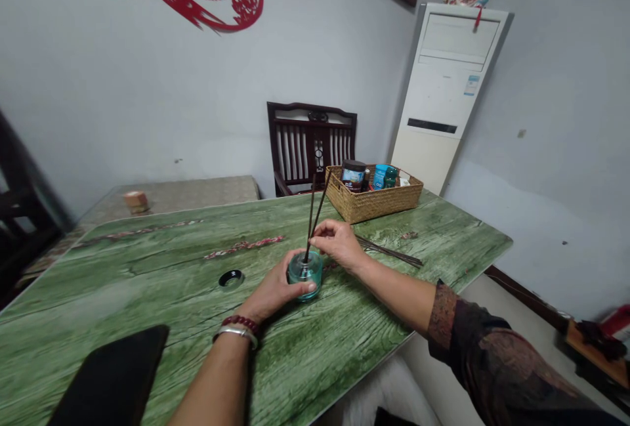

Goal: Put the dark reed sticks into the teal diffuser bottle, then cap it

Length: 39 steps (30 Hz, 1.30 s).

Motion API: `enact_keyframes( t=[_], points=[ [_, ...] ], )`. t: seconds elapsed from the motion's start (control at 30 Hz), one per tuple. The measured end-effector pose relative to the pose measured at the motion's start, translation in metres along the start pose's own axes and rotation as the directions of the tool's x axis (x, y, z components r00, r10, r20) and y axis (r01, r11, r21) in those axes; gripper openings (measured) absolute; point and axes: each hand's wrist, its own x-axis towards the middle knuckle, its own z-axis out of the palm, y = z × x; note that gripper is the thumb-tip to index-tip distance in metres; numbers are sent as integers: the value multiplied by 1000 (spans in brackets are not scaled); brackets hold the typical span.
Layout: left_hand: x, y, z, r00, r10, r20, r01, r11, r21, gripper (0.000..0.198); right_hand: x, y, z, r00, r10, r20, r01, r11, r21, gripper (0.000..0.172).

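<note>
A round glass reed diffuser bottle (306,279) with blue-green liquid stands on the green wood-patterned table (162,262). My left hand (281,288) is wrapped round the bottle from the left, thumb across its front. Dark thin reed sticks (312,219) rise from the bottle's neck, fanning slightly apart at the top. My right hand (337,242) pinches one stick with thumb and forefinger just above the neck. Several more loose reed sticks (394,253) lie on the table beyond my right wrist. Left of the bottle lies a black ring-shaped cap (231,278).
A woven basket (374,206) holding a dark jar (353,175) and other containers stands at the table's back right. A black flat object (111,377) lies at the front left. Behind the table are a dark wooden chair (315,121) and a white air conditioner (438,98).
</note>
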Motion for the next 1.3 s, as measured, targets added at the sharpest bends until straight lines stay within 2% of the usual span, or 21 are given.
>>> enact_keyframes(
  t=[0.1,0.2,0.27,0.33,0.4,0.5,0.6,0.73,0.93,1.13,1.3],
  points=[
    [0,-1,-1,1000,-9,11,9,1000,12,78,0,5,-14,999,-52,-7,51,992,-120,16],
    [-1,-2,-1,1000,-19,15,19,1000,21,76,4,5,-47,992,-113,-55,95,960,-265,12],
    [-1,-2,-1,1000,-24,9,24,1000,17,75,8,6,-75,990,-99,-105,41,890,-454,11],
    [-1,-1,-1,1000,-31,3,31,999,10,74,10,10,-105,988,-36,-153,-72,761,-644,13],
    [-1,1,-1,999,-40,3,40,999,5,75,9,16,-129,982,24,-189,-158,657,-737,14],
    [-1,4,-1,998,-58,5,58,998,1,75,0,31,-153,972,101,-214,-233,563,-793,14],
    [-1,6,-2,998,-67,1,67,998,6,75,-11,44,-159,958,183,-219,-280,452,-847,13],
    [0,5,-3,997,-71,-20,71,997,23,74,-18,55,-155,944,255,-207,-286,325,-902,15],
    [0,6,-3,998,-64,-5,64,998,15,72,-20,57,-149,935,285,-210,-272,198,-942,20],
    [0,3,-3,998,-62,-3,62,998,13,73,-23,56,-145,950,230,-210,-256,192,-947,25],
    [-1,1,-2,998,-59,7,59,998,14,75,-20,39,-149,968,126,-216,-244,297,-923,22]
  ],
)
